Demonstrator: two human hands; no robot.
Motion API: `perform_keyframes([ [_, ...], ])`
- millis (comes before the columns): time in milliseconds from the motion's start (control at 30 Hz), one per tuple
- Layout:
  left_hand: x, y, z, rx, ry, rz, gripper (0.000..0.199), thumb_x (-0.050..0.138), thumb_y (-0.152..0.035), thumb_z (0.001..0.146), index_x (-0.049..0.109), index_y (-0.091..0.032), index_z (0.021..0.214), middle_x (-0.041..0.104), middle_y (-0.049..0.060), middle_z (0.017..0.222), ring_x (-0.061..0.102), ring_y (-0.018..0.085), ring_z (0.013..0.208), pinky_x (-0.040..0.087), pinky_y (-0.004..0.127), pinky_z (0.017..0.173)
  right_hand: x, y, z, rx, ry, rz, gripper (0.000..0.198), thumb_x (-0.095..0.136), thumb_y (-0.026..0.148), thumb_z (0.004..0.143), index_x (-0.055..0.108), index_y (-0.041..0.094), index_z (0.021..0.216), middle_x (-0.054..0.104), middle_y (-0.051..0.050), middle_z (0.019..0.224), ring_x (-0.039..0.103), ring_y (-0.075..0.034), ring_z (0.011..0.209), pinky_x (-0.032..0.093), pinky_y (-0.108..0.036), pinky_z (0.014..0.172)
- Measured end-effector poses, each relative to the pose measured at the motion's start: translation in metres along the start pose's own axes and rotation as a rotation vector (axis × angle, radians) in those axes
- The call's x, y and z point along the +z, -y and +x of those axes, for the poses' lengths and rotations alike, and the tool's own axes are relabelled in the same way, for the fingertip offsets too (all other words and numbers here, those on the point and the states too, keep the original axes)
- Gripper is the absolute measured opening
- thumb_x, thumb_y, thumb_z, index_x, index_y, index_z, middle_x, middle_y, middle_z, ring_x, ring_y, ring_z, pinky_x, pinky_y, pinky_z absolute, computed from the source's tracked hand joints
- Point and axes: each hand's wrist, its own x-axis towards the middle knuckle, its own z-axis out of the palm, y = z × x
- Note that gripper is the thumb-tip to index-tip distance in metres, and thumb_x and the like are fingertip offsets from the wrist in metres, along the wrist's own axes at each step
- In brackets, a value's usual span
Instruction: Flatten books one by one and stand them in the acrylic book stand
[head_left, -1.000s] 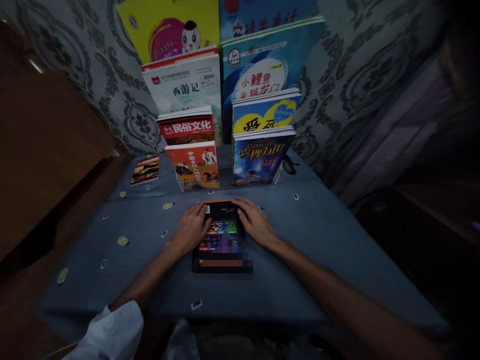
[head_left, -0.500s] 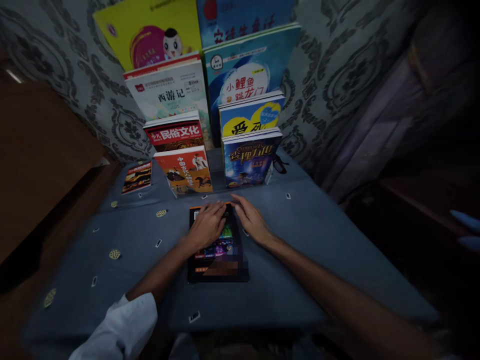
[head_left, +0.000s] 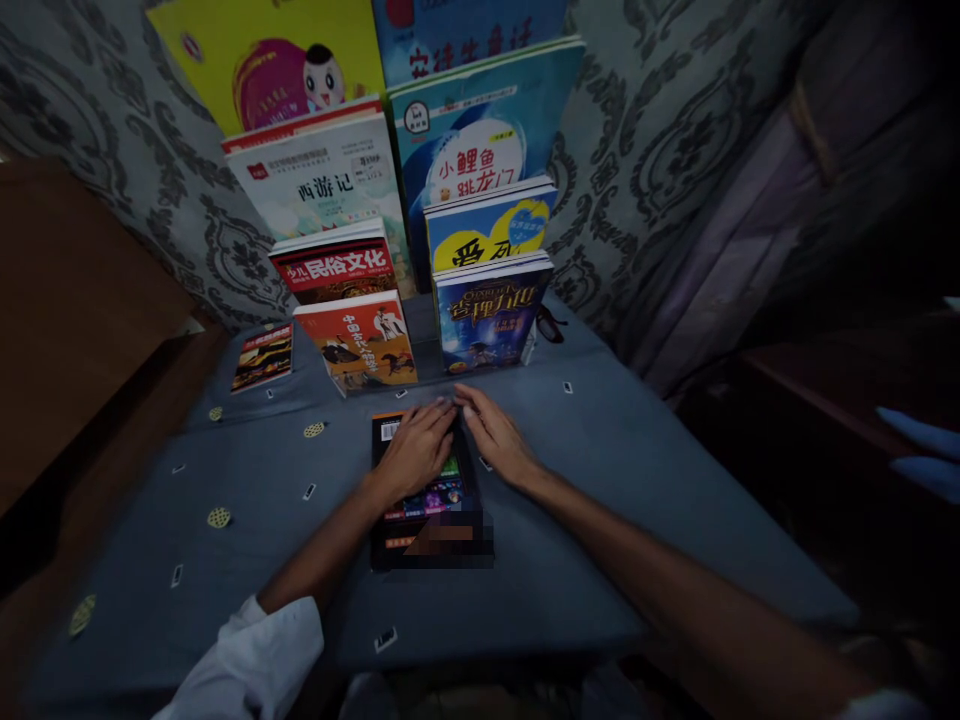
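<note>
A dark book with small coloured pictures and a white barcode lies flat on the table in front of me; its lower part is blurred by pixel blocks. My left hand rests on its upper half, palm down, fingers stretched out toward the top edge. At the book's upper right corner is my right hand, turned on its side with fingers extended and the fingertips close to the left ones. Whether the right fingertips press the book's edge I cannot tell.
Beyond the hands, books stand in two stepped stacks, with an orange book and a blue book in front. A small book lies at the left. Glasses sit behind the blue book. Small tags and yellow patches dot the grey tablecloth.
The whole view has shifted slightly, so the books and table appear a little further left. Both hands keep nearly the same pose at the dark book, the right fingertips slightly closer to the left.
</note>
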Motion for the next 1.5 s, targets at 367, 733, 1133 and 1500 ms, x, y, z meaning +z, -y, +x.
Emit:
perform_keyframes([
  [367,-0.001,-0.001,0.000,0.011,-0.003,0.008,0.041,0.043,-0.019,0.098,0.053,-0.013,0.138,0.055,0.015,0.146,0.047,0.025,0.140,0.035,0.049,0.116,-0.002,0.002,0.000,-0.022,0.032,-0.018,0.043,0.032,0.037,0.103,0.048,0.024,0.141,0.063,-0.011,0.133,0.063,-0.024,0.120,0.048,-0.046,0.106],
  [733,-0.005,-0.001,-0.001,0.037,-0.022,-0.016,0.040,0.044,-0.019,0.098,0.056,-0.015,0.136,0.059,0.014,0.141,0.051,0.025,0.134,0.038,0.048,0.113,-0.003,-0.001,0.003,-0.019,0.055,-0.026,0.041,0.032,0.037,0.103,0.051,0.023,0.138,0.066,-0.011,0.130,0.064,-0.023,0.119,0.050,-0.045,0.105],
  [1133,-0.010,-0.007,-0.009,0.131,0.016,-0.051,0.038,0.045,-0.016,0.096,0.062,-0.016,0.130,0.063,0.012,0.136,0.055,0.025,0.131,0.042,0.047,0.112,-0.001,-0.001,0.004,-0.090,0.083,-0.185,0.040,0.032,0.025,0.101,0.056,0.023,0.133,0.067,-0.010,0.127,0.062,-0.024,0.119,0.048,-0.046,0.104],
  [1500,-0.033,-0.069,-0.091,0.221,0.159,-0.125,0.039,0.042,-0.019,0.100,0.056,-0.020,0.137,0.061,0.008,0.140,0.050,0.020,0.137,0.038,0.043,0.116,0.002,0.001,0.006,-0.129,0.128,-0.281,0.037,0.040,0.021,0.096,0.060,0.015,0.126,0.066,-0.016,0.121,0.061,-0.028,0.115,0.047,-0.046,0.101],
])
